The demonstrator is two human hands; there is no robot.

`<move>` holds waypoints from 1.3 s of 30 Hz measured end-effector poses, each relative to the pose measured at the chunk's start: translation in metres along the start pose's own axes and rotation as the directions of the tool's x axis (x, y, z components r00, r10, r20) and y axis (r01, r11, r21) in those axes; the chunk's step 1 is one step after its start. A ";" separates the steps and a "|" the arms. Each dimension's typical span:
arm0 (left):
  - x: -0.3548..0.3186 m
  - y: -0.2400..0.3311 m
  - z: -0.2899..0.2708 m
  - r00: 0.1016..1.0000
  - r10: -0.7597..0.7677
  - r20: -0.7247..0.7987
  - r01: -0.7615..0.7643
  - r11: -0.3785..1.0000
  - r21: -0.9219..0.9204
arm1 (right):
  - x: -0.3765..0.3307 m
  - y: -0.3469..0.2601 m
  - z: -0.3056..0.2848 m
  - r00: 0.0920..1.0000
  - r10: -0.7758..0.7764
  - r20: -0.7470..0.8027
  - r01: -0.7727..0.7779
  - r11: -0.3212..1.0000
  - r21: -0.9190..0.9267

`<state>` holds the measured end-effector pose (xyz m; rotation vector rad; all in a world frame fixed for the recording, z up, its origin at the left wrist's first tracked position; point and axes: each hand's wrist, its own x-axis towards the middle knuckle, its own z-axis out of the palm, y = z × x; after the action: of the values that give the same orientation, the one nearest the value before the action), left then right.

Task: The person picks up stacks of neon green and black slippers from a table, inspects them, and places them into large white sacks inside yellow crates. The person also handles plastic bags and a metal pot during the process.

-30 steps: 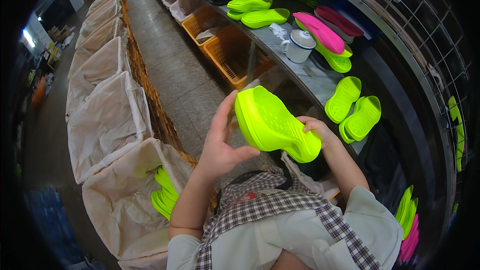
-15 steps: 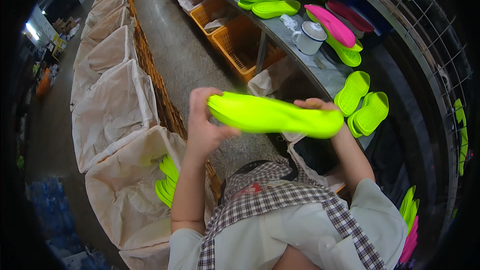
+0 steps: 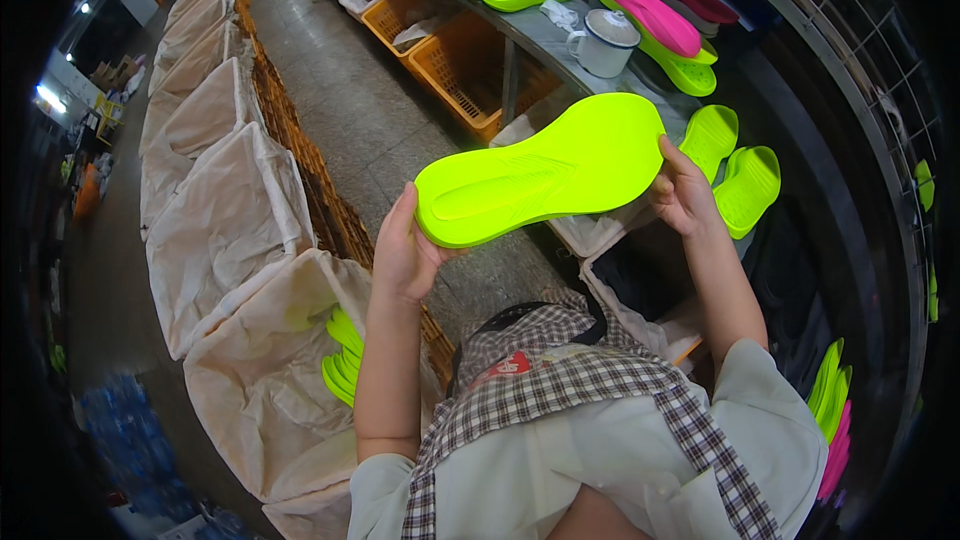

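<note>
Stretched between my two hands is a bright yellow-green shoe sole, its broad flat face with a long moulded groove turned toward me. My left hand grips the narrower end, thumb along the edge and fingers beneath. At the wider end, my right hand pinches the rim with the thumb up. Just beyond my right hand, more yellow-green soles rest on the grey metal table. Several others lie in the cloth-lined basket beside my left forearm.
A row of cloth-lined baskets runs along my left. Orange plastic crates stand under the table. On the table are a white lidded mug, a pink sole and a crumpled white scrap. A wire grid rises at the right.
The sole has turned from edge-on to show its broad face, and its right end has risen. My right hand has shifted up to the rim; the view has shifted slightly.
</note>
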<state>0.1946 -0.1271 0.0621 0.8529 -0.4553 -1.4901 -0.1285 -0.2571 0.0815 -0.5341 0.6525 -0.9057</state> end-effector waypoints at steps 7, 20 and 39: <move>0.007 -0.011 0.010 0.997 -0.016 0.070 0.022 0.996 -0.083 | -0.008 -0.010 -0.006 0.995 0.015 -0.096 -0.012 1.000 0.027; 0.063 -0.083 0.135 0.570 0.295 0.767 -0.813 0.065 0.579 | -0.101 -0.095 -0.085 0.396 -0.814 -0.425 0.517 0.580 -0.630; 0.175 -0.177 0.232 0.252 -0.108 0.962 -0.928 -0.309 0.208 | -0.116 -0.097 -0.114 0.545 -0.786 0.292 0.374 -0.083 -0.924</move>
<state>-0.0822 -0.3238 0.0412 0.6238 -2.5463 -0.0109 -0.3139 -0.2262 0.1008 -2.0278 1.3872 -1.4507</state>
